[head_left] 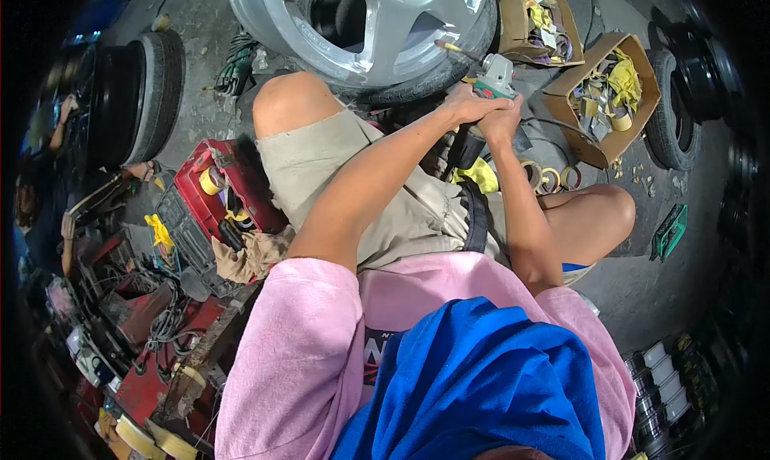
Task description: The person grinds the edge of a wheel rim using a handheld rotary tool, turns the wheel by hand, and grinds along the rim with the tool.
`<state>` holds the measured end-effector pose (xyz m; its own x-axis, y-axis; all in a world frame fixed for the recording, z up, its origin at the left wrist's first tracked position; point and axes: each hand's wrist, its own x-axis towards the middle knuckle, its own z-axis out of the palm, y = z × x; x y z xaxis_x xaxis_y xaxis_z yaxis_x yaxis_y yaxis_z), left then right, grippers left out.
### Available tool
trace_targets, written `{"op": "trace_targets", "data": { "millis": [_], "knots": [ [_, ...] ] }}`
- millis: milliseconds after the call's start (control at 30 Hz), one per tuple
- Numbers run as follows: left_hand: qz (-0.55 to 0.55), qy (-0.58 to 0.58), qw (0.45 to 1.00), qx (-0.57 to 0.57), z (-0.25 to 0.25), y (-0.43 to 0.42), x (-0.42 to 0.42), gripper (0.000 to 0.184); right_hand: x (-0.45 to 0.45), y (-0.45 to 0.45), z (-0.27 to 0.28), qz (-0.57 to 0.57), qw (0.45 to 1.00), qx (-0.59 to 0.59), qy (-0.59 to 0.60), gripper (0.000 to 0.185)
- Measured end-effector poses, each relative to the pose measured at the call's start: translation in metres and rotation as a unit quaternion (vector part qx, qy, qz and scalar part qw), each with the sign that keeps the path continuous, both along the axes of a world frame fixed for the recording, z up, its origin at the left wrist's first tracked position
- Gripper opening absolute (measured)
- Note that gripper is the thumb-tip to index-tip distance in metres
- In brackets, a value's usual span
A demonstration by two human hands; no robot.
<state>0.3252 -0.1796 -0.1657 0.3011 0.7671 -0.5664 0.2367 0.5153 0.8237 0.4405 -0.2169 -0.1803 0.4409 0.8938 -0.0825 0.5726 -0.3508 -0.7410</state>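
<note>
A silver alloy wheel rim (391, 28) lies on a tyre in front of my knees. My left hand (467, 105) and my right hand (501, 121) are both closed around a hand-held grinder (496, 77) with a grey metal head and a green body. From its head a thin shaft with a worn tip (453, 49) points at a spoke of the rim. Whether the tip touches the metal, I cannot tell. My palms hide most of the grinder's body, and a dark cable (553, 123) runs off to the right.
Two cardboard boxes (613, 143) of scraps stand right of the rim. Tape rolls (549, 179) lie by my right leg, and a green brush-like item (669, 231) is farther right. A red toolbox (228, 179) sits at my left. Another person's hand (143, 171) shows at far left.
</note>
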Motion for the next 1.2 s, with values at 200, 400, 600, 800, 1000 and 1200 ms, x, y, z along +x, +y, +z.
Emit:
{"op": "trace_targets", "data": {
  "millis": [200, 400, 600, 800, 1000, 1200],
  "knots": [
    [0.019, 0.013, 0.999, -0.025, 0.02, -0.017, -0.013, 0.076, -0.012, -0.015, 0.011, 0.008, 0.999, -0.021, 0.032, 0.059],
    [-0.005, -0.007, 0.999, -0.032, 0.02, -0.026, -0.021, 0.085, -0.017, -0.025, 0.013, 0.003, 0.999, -0.041, 0.023, 0.088],
    [0.012, 0.014, 0.999, -0.04, 0.01, -0.039, -0.024, 0.073, -0.023, -0.035, 0.012, 0.028, 0.998, -0.037, 0.039, 0.076],
    [0.026, 0.036, 0.998, -0.05, 0.042, -0.06, -0.036, 0.07, -0.034, -0.049, 0.029, 0.044, 0.993, -0.05, 0.093, 0.077],
    [0.076, -0.017, 0.996, -0.04, 0.048, -0.076, -0.047, 0.067, -0.041, -0.06, 0.018, 0.072, 0.986, -0.053, 0.144, 0.082],
    [0.091, 0.078, 0.992, -0.043, 0.067, -0.086, -0.055, 0.077, -0.054, -0.067, 0.002, 0.067, 0.972, -0.001, 0.225, 0.075]
  ]
}}
